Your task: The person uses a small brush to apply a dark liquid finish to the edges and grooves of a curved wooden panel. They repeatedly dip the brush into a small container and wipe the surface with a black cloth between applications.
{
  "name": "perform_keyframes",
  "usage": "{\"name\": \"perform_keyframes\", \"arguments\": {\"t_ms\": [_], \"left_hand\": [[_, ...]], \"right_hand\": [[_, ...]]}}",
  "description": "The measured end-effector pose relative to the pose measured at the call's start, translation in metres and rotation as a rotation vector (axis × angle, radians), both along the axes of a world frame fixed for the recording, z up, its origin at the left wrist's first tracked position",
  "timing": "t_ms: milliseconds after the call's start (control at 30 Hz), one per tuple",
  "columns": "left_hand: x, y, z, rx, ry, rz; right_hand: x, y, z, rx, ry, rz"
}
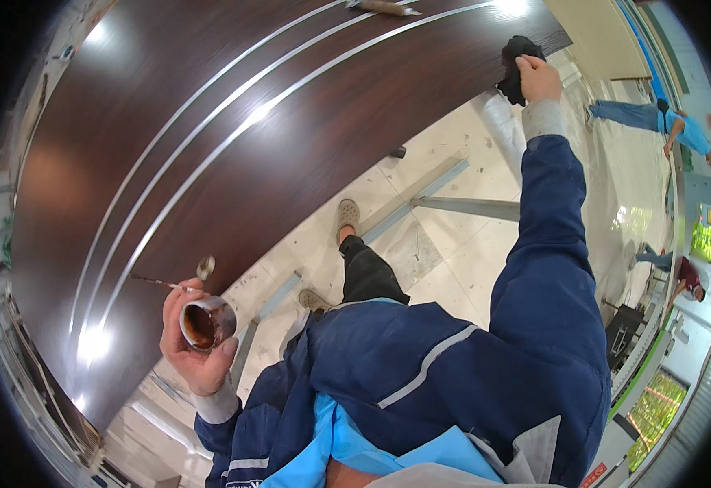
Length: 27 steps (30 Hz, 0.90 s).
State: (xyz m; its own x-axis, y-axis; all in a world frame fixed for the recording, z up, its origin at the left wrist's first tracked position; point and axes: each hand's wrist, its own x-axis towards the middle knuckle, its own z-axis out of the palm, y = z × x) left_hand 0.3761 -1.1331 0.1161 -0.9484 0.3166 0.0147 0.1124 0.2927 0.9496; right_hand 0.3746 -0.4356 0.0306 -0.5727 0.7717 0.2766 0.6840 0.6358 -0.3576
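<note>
Here, your left fingers gripped a brown-smeared round cup and thin reddish brush near the glossy dark-brown panel, where tilting could have caused drips, while your right fingers pinched a crumpled black cloth at its right end.

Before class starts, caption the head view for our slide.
Left hand holds a stained cup and thin brush; right hand, a black cloth at the edge of a dark wood-grain panel.
</note>
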Motion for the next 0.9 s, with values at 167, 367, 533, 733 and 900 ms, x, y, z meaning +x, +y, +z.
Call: {"name": "perform_keyframes", "arguments": {"t_ms": [167,367,533,733,900], "left_hand": [[0.075,-0.108,-0.003,0.001,0.068,0.057],[0.169,-0.219,-0.014,0.034,0.052,0.13],[0.231,-0.265,-0.013,0.009,0.045,0.212],[0.277,-0.274,-0.018,0.029,0.049,0.313],[0.292,-0.259,-0.017,0.142,-0.033,0.29]], "right_hand": [[0.014,-0.205,-0.005,-0.083,0.088,0.228],[0.031,-0.531,-0.015,-0.094,0.237,0.755],[-0.004,-0.738,0.025,-0.627,0.141,1.203],[-0.024,-0.801,0.072,-0.811,0.782,1.042],[0.093,-0.75,0.051,-1.372,-0.23,1.362]]}}
